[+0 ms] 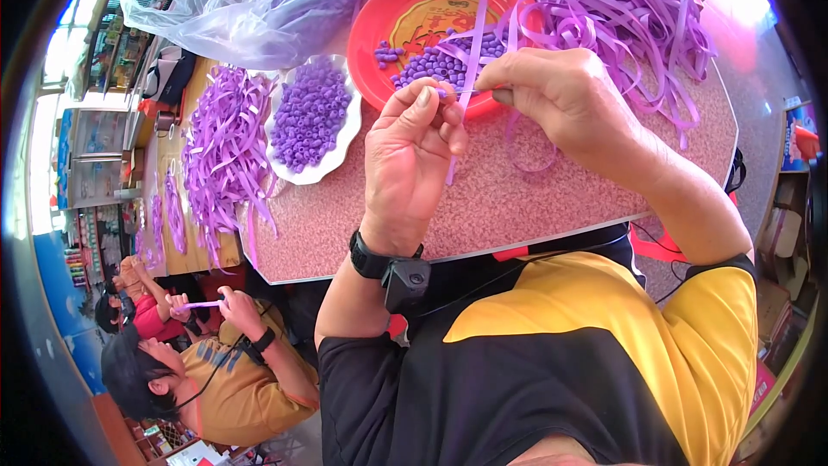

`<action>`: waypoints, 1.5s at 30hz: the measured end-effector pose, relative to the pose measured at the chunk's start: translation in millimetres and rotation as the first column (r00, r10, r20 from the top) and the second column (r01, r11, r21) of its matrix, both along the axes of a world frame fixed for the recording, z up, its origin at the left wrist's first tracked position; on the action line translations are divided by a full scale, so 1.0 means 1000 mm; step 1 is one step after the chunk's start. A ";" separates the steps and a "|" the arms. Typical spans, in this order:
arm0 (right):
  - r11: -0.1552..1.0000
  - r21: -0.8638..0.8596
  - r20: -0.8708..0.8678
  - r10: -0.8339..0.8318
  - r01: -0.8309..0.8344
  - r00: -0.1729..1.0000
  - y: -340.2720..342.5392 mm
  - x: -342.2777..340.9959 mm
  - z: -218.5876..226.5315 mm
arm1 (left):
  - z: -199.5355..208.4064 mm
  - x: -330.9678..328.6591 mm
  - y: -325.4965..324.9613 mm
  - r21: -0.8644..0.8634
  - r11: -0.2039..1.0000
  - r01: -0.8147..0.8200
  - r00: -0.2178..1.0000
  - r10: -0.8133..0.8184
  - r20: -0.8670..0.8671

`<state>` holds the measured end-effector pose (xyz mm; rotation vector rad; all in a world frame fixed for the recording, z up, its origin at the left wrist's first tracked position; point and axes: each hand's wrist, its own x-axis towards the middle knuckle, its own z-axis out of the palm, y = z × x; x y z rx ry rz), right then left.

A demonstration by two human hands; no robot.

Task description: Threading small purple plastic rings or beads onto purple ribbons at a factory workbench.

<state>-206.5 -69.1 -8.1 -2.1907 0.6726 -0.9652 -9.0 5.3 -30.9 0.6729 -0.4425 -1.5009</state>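
Ribbon [475, 43], a purple strip: where is it, and how is it gripped?

It hangs over the near side of the red basin [369, 22], its lower end beside the left hand [405, 147], whose thumb and fingertips pinch it. The right hand [561, 95] has its thumb and forefinger just beside the strip; I can't tell whether they've closed on anything.

How much room is there around them?

Speckled surface shows between the hands and the table's near edge. On the left, the white dish [297, 174] stands close to the basin; on the right, the ribbon heap [612, 26] spreads toward the table's far corner.

And the materials?

Flat, glossy strips, looped and tangled; small, rounded beads [310, 116] in the dish, more in the basin. The dish has a wavy rim, and the plastic bag [241, 13] is thin, crumpled and see-through.

What about the surface and room?

The table [500, 216] is pinkish, with a wooden tabletop [226, 250] adjoining its left side. Beyond sits a co-worker [241, 388] in orange-yellow.
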 end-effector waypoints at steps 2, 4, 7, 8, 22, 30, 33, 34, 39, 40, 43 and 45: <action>1.000 0.000 -0.003 -0.005 0.005 1.000 0.000 0.001 0.000 | 0.000 0.000 0.001 -0.016 1.000 0.001 1.000 -0.001 0.007; 1.000 0.000 -0.004 -0.003 0.003 1.000 0.001 0.001 0.000 | 0.000 -0.003 0.002 -0.008 0.999 -0.048 0.997 0.048 0.061; 1.000 -0.001 -0.038 -0.006 0.006 0.999 0.001 0.000 0.000 | 0.004 -0.010 0.005 0.000 0.999 -0.046 0.990 0.046 0.133; 1.000 -0.002 -0.071 -0.010 0.010 0.997 0.001 0.000 -0.001 | 0.008 -0.012 0.005 0.006 0.999 -0.044 0.990 0.043 0.134; 0.892 0.400 0.195 0.139 -0.208 0.971 -0.008 -0.007 0.013 | 0.027 0.020 0.017 -0.047 0.806 0.590 -0.537 0.435 0.723; 0.834 0.522 0.205 0.081 -0.179 0.975 -0.014 -0.007 0.010 | 0.048 0.011 0.017 -0.391 0.791 0.471 0.215 0.327 0.920; 0.806 0.555 0.218 0.096 -0.204 0.971 -0.018 -0.008 0.004 | 0.056 0.000 0.018 -0.227 0.907 0.355 0.719 -0.110 0.687; 0.827 0.533 0.202 0.078 -0.176 0.976 -0.019 -0.008 0.003 | 0.051 -0.003 0.012 -0.277 0.893 0.356 0.790 -0.129 0.600; 0.867 0.493 0.140 -0.003 -0.068 0.990 -0.022 -0.008 0.003 | 0.033 -0.003 0.003 -0.048 0.978 0.205 0.916 -0.175 0.361; 0.865 0.500 0.128 -0.036 -0.033 0.991 -0.023 -0.006 0.000 | 0.029 -0.002 0.003 0.002 0.988 0.157 0.924 -0.148 0.352; 0.856 0.514 0.151 -0.036 -0.047 0.988 -0.020 -0.004 0.004 | 0.025 -0.004 0.000 0.076 0.994 0.079 0.935 -0.100 0.340; 0.874 0.482 0.155 -0.016 -0.061 0.988 -0.020 -0.006 0.005 | 0.025 -0.004 0.000 0.093 0.994 0.062 0.917 -0.093 0.387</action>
